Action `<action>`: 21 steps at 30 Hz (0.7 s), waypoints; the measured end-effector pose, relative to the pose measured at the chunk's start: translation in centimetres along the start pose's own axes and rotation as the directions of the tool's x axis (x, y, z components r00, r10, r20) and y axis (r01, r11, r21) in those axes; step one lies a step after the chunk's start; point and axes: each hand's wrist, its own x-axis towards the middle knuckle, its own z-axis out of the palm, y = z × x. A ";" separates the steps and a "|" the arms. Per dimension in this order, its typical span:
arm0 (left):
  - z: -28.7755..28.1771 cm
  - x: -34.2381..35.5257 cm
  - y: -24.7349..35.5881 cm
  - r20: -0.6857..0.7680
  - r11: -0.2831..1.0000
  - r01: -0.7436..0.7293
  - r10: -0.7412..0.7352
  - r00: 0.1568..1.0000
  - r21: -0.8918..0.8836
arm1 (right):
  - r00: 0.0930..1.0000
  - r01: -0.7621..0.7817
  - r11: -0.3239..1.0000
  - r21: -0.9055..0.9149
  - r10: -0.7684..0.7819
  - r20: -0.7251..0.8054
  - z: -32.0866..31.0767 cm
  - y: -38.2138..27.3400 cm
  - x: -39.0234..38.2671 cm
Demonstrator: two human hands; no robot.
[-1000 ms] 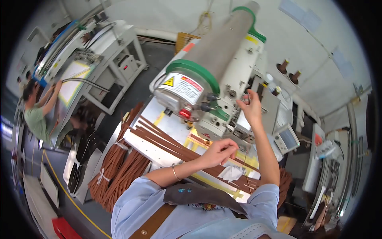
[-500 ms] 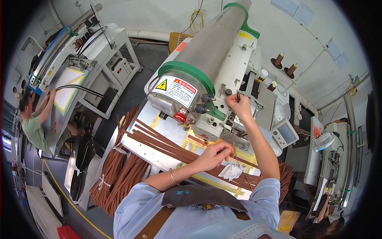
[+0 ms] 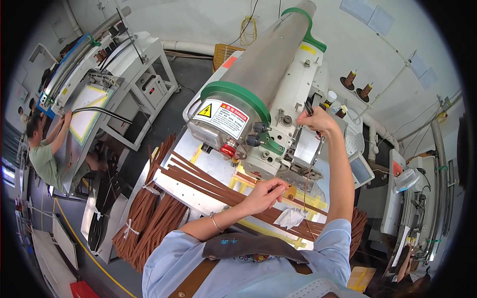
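Thread: a thin dark thread [image 3: 309, 186] runs down from the raised right hand, in front of the machine head; where its lower end goes is hard to make out.
Right hand: the right hand [image 3: 314, 120] is up at the top of the sewing machine [image 3: 278, 99], fingers pinched together on the thread and on a small dark part that I cannot identify.
Left hand: the left hand [image 3: 266, 194] is low, near the needle area, fingers closed together in a pinch; what they hold is too small to see.
Strips: long brown strips [image 3: 208, 181] lie flat across the bench [image 3: 186, 196], passing under the left hand and the machine head.
White scrap: a crumpled white piece [image 3: 290, 217] lies just beside the left hand.
Hidden: the needle is covered by the machine head and the hand.
Edges: bundles of brown strips [image 3: 149, 226] hang over the left edge of the bench.
Open room: dark floor [image 3: 164, 119] lies between the bench and a white frame table [image 3: 126, 79], where another person [image 3: 42, 154] works, well apart.
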 end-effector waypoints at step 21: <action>1.3 0.5 -0.9 0.059 0.995 0.041 -0.046 0.997 0.087 | 0.828 0.343 0.853 -0.392 -0.472 -0.302 4.9 0.3 1.5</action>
